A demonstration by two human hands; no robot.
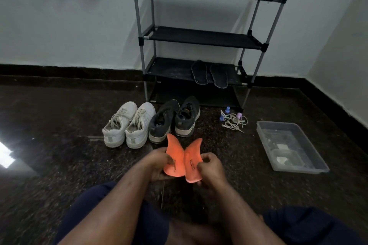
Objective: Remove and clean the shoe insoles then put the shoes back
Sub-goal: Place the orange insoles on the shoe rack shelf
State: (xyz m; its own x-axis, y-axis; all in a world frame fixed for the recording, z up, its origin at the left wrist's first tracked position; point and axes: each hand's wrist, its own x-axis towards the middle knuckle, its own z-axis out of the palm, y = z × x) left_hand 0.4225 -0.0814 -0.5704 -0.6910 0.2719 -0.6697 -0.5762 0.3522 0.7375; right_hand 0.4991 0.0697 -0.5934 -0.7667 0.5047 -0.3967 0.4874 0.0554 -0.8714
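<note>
Two orange insoles are held low in the middle of the view: the left insole is pinched by the left hand, the right insole is gripped by the curled right hand. At 12 o'clock two white shoes and two dark shoes are counted; two black insoles are laid on the rack. One clear tub is seen at 2 o'clock.

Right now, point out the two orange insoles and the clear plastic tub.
Left orange insole (175, 155), head view, mid surface.
Right orange insole (192, 162), head view, mid surface.
Clear plastic tub (264, 135), head view, left rim.
</note>
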